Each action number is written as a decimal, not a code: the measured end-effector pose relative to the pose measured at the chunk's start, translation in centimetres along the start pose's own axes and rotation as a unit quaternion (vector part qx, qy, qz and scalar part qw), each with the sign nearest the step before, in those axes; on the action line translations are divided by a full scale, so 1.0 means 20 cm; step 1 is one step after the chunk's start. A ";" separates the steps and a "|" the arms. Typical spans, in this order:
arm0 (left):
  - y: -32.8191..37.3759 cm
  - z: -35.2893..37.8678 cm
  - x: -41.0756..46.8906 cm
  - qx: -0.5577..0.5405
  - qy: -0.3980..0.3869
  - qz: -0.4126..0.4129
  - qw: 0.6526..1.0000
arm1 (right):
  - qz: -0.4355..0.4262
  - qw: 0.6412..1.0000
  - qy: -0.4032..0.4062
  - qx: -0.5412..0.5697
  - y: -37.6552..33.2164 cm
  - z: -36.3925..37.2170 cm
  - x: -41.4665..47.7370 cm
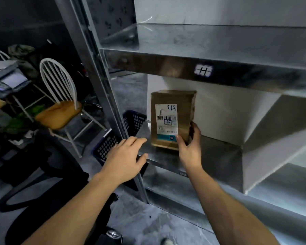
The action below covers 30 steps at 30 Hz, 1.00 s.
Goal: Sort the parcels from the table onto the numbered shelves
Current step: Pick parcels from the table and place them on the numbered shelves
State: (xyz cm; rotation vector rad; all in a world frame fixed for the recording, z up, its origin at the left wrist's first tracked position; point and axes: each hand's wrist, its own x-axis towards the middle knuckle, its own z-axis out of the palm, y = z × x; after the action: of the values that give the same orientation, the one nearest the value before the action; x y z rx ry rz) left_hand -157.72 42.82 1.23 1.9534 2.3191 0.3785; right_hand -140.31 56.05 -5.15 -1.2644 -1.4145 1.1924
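Right hand (189,147): grips the cardboard parcel (184,106) at its lower right corner, thumb on the front face, fingers wrapped round the side.
Left hand (125,156): open, fingers straight, holding nothing; poised at the shelf's front lip just left of the parcel, apart from it.
Parcel position: upright at the left end of the metal shelf (219,152), near the back wall, shipping label (166,121) facing out. The base appears seated on the deck, though blur prevents certainty.
Markings: the shelf tag (203,70) on the edge above bears a boxed handwritten mark, and the shipping label bears a similar boxed one. They appear to match.
Step in hand: judged to be set-down and release.
Recommended practice: confirm the base sits flat, keep the label outward, steady the left face with the free hand, then loosen the thumb and draw the fingers straight back.
Risk: a tall parcel held by one low corner may tip forward on release.
Surroundings: a blue basket (134,121) sits just left of the bay.
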 end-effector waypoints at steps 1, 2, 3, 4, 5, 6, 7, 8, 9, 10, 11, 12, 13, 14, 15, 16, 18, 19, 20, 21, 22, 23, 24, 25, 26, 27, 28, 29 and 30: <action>-0.01 0.01 0.02 -0.003 -0.004 0.004 1.000 | 0.009 1.000 -0.009 -0.008 0.03 0.01 0.02; -0.02 0.03 0.04 -0.007 -0.006 0.008 1.000 | 0.020 1.000 -0.017 -0.012 0.06 0.02 0.04; -0.03 0.04 0.06 -0.011 -0.008 0.012 1.000 | 0.032 0.999 -0.021 -0.012 0.08 0.02 0.05; -0.04 0.05 0.08 -0.012 -0.010 0.014 1.000 | 0.041 0.999 -0.023 -0.007 0.10 0.02 0.07; -0.04 0.05 0.09 -0.013 -0.010 0.014 1.000 | 0.047 0.999 -0.025 -0.002 0.12 0.02 0.08; -0.04 0.06 0.11 -0.014 -0.010 0.013 1.000 | 0.052 0.998 -0.030 -0.001 0.13 0.01 0.08; -0.05 0.06 0.12 -0.017 -0.010 0.012 1.000 | 0.057 0.998 -0.038 -0.006 0.14 0.01 0.09; -0.04 0.06 0.13 -0.020 -0.010 0.012 1.000 | 0.061 0.997 -0.045 -0.014 0.14 0.02 0.10; -0.05 0.07 0.14 -0.021 -0.011 0.014 1.000 | 0.064 0.996 -0.049 -0.021 0.15 0.02 0.10; -0.05 0.07 0.14 -0.021 -0.014 0.020 1.000 | 0.065 0.996 -0.050 -0.026 0.15 0.03 0.10; -0.05 0.08 0.14 -0.019 -0.018 0.026 0.999 | 0.063 0.996 -0.048 -0.031 0.15 0.03 0.10; -0.06 0.09 0.14 -0.017 -0.022 0.031 0.999 | 0.062 0.996 -0.047 -0.034 0.15 0.04 0.10; -0.07 0.09 0.14 -0.015 -0.026 0.033 0.999 | 0.062 0.996 -0.048 -0.036 0.15 0.05 0.10; -0.08 0.10 0.14 -0.014 -0.029 0.034 0.999 | 0.067 0.996 -0.049 -0.037 0.16 0.06 0.09; -0.09 0.10 0.14 -0.014 -0.032 0.034 0.999 | 0.072 0.995 -0.048 -0.039 0.16 0.07 0.09; -0.09 0.11 0.14 -0.014 -0.034 0.034 0.999 | 0.078 0.995 -0.044 -0.041 0.17 0.09 0.08; -0.11 0.11 0.12 -0.011 -0.040 0.039 0.998 | 0.082 0.995 -0.036 -0.043 0.17 0.11 0.08; -0.12 0.11 0.11 -0.009 -0.043 0.043 0.998 | 0.086 0.995 -0.032 -0.043 0.17 0.13 0.08; -0.12 0.11 0.10 -0.011 -0.047 0.046 0.998 | 0.092 0.994 -0.028 -0.046 0.17 0.13 0.08; -0.13 0.10 0.10 -0.015 -0.050 0.046 0.998 | 0.095 0.994 -0.024 -0.048 0.17 0.14 0.08; -0.14 0.10 0.09 -0.018 -0.053 0.045 0.997 | 0.097 0.994 -0.020 -0.052 0.17 0.14 0.07; -0.14 0.09 0.07 -0.020 -0.056 0.044 0.997 | 0.097 0.994 -0.017 -0.057 0.17 0.14 0.06; -0.14 0.09 0.06 -0.020 -0.059 0.045 0.997 | 0.100 0.993 -0.016 -0.062 0.16 0.14 0.05; -0.14 0.08 0.05 -0.020 -0.062 0.047 0.997 | 0.104 0.992 -0.016 -0.072 0.14 0.13 0.03; -0.14 0.07 0.04 -0.020 -0.064 0.049 0.997 | 0.106 0.990 -0.015 -0.087 0.12 0.11 0.01; -0.14 0.07 0.02 -0.020 -0.066 0.050 0.996 | 0.101 0.989 -0.010 -0.105 0.10 0.10 -0.02; -0.14 0.06 0.00 -0.019 -0.067 0.051 0.996 | 0.092 0.988 -0.002 -0.121 0.08 0.08 -0.06; -0.14 0.05 -0.02 -0.018 -0.069 0.053 0.996 | 0.079 0.988 0.004 -0.134 0.07 0.07 -0.10; -0.13 0.05 -0.04 -0.016 -0.072 0.057 0.996 | 0.071 0.987 0.005 -0.144 0.05 0.05 -0.14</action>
State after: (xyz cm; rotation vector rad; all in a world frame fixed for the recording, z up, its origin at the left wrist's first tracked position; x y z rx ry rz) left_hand -159.90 41.72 -0.42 2.0310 2.1094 0.2706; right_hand -140.79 53.16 -6.35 -1.5921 -1.5514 1.0993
